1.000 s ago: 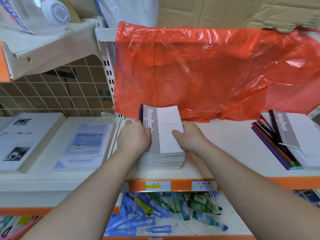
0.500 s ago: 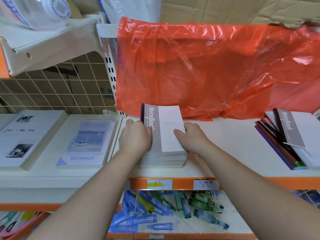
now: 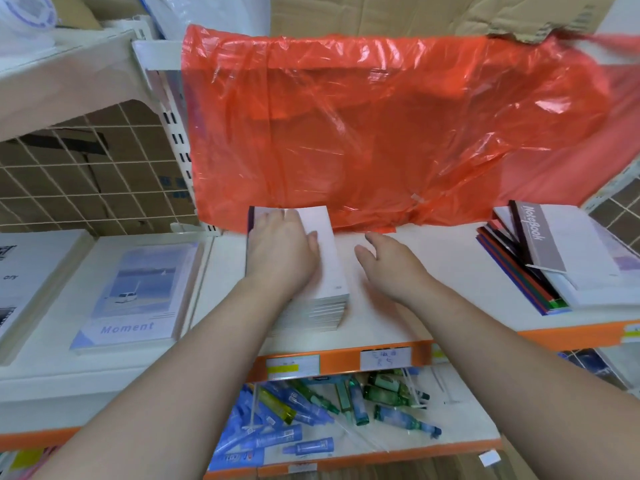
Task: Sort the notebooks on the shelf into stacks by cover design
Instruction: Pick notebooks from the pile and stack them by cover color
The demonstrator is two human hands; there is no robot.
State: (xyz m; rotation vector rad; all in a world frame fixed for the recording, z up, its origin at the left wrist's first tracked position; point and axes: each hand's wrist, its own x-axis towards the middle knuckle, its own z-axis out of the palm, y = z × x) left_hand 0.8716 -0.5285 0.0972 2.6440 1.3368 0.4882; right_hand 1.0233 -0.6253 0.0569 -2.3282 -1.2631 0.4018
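- The left hand lies flat on top of the grey-and-white NoteBook stack in the middle of the shelf. Its fingers are straight and pressed together.
- The right hand is relaxed with loose fingers and holds nothing. It is just beside the stack; whether it touches the shelf cannot be told.
- The step in hand seems to be pressing this stack tidy.
- The next move probably calls for a reach to the untidy notebook pile at the far right, to draw out one cover design without scattering the others.
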